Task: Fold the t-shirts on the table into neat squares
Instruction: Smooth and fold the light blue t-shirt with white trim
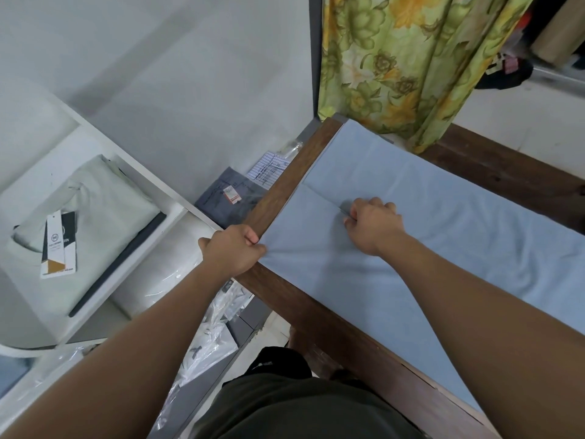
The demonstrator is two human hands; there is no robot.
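Note:
A light blue t-shirt (443, 217) lies spread along the dark wooden table (278, 188), with a folded flap whose edge runs across its upper part. My left hand (234, 248) pinches the shirt's edge at the table's left side, and the cloth puckers there. My right hand (373, 223) rests on the shirt near the flap's edge, fingers curled and pinching the fabric.
A white shelf (104, 160) at the left holds a folded pale green shirt (95, 210) with a hang tag. Plastic-wrapped garments (209, 340) and a dark grey packet (231, 198) lie on the floor beside the table. A green floral curtain (411, 58) hangs behind the table's far end.

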